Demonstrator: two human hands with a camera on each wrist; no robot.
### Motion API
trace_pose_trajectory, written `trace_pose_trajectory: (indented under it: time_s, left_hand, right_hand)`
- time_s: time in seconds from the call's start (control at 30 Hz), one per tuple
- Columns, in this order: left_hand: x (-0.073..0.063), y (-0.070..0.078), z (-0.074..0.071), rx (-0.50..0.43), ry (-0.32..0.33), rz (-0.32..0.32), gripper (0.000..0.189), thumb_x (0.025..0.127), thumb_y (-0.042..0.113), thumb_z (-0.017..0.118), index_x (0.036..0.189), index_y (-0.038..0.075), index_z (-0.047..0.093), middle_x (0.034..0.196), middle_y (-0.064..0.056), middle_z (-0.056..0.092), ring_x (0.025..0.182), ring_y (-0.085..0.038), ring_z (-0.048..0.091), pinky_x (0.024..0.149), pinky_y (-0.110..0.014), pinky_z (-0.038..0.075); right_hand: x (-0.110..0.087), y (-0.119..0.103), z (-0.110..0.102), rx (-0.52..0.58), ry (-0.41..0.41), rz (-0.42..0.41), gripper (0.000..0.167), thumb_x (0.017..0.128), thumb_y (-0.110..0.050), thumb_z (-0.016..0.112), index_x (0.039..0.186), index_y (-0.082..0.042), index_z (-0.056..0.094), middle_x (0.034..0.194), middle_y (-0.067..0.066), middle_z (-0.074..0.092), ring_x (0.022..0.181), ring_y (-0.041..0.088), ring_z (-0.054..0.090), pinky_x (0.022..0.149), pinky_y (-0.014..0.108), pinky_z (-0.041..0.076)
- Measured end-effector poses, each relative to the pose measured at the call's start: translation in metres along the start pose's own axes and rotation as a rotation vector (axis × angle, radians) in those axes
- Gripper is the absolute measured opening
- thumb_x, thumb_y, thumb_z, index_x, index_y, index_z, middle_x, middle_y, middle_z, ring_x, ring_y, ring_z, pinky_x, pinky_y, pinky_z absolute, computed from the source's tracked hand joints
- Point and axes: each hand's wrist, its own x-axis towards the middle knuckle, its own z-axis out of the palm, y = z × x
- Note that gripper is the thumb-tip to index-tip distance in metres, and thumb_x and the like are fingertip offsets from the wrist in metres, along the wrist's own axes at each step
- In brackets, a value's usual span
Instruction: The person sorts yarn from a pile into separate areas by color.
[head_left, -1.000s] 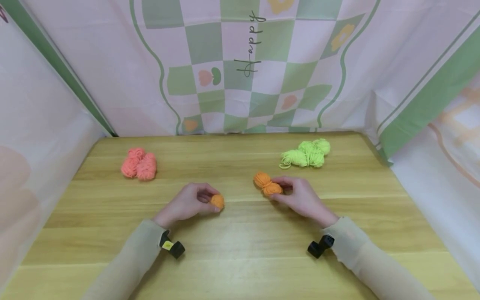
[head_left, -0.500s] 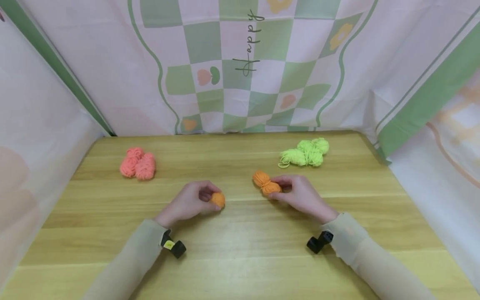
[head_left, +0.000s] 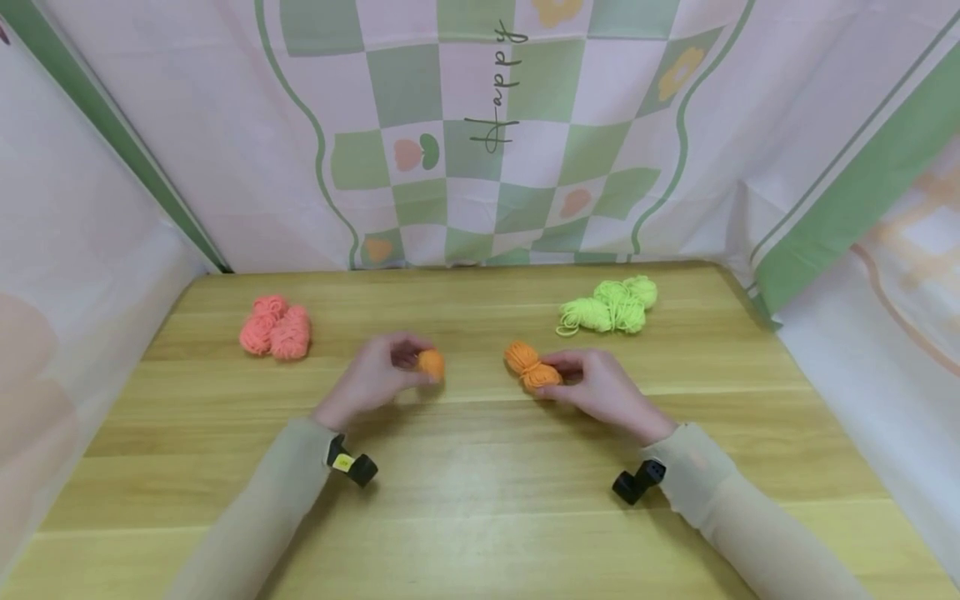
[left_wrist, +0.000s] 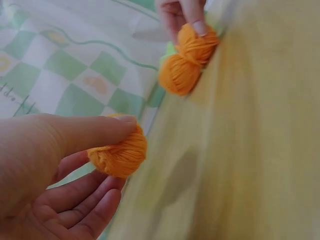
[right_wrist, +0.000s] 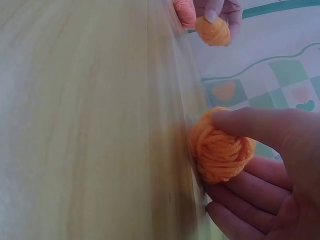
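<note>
Between thumb and fingertips, my left hand pinches a small orange ball of yarn. In the left wrist view this yarn ball is held above the wooden table, with a shadow on the wood below it. My right hand grips the near end of an orange yarn skein, tied at its middle and lying on the table. The right wrist view shows that skein end-on, under the thumb with the fingers behind it. A gap separates the two orange pieces.
Pink yarn skeins lie at the back left of the wooden table. Behind the right hand sits a lime-green yarn bundle with a loose loop. A patterned cloth hangs along the table's back edge, with white cloth at both sides.
My left hand has lifted the small yarn ball and moved it slightly away from me, toward the back. The right hand and the tied skein stay nearly still.
</note>
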Motion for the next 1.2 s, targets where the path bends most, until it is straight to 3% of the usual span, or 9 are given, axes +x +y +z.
trace_pose_trajectory:
  time_s: [0.37, 0.57, 0.87, 1.2]
  left_hand:
    - [0.026, 0.005, -0.012, -0.048, 0.067, 0.019, 0.04, 0.081, 0.012, 0.087, 0.117, 0.007, 0.071, 0.107, -0.004, 0.071, 0.095, -0.023, 0.066, 0.086, -0.038, 0.056]
    - [0.038, 0.003, -0.017, -0.073, 0.096, -0.004, 0.043, 0.081, 0.013, 0.088, 0.12, 0.006, 0.07, 0.109, -0.006, 0.072, 0.096, -0.023, 0.066, 0.087, -0.036, 0.056]
    - [0.053, 0.004, -0.024, -0.053, 0.135, 0.016, 0.04, 0.082, 0.01, 0.086, 0.119, 0.004, 0.071, 0.107, -0.008, 0.072, 0.095, -0.023, 0.067, 0.086, -0.036, 0.055]
    - [0.075, -0.009, -0.021, -0.047, 0.164, -0.006, 0.042, 0.082, 0.011, 0.087, 0.119, 0.003, 0.07, 0.11, -0.01, 0.073, 0.095, -0.023, 0.068, 0.084, -0.034, 0.057]
  right_hand:
    - [0.001, -0.001, -0.001, 0.001, -0.01, 0.001, 0.05, 0.084, -0.029, 0.087, 0.124, -0.003, 0.071, 0.116, 0.009, 0.073, 0.105, 0.023, 0.069, 0.094, 0.043, 0.054]
    - [0.0, 0.0, -0.002, 0.001, -0.007, -0.001, 0.051, 0.083, -0.03, 0.087, 0.123, -0.003, 0.071, 0.116, 0.009, 0.073, 0.105, 0.023, 0.069, 0.094, 0.044, 0.054]
    - [0.0, -0.001, -0.001, -0.003, -0.007, -0.004, 0.052, 0.083, -0.031, 0.087, 0.124, -0.002, 0.071, 0.116, 0.009, 0.073, 0.105, 0.023, 0.069, 0.094, 0.043, 0.055]
    - [0.0, 0.0, -0.001, -0.003, -0.007, 0.006, 0.054, 0.083, -0.033, 0.087, 0.124, -0.003, 0.071, 0.117, 0.01, 0.073, 0.106, 0.024, 0.069, 0.094, 0.044, 0.055]
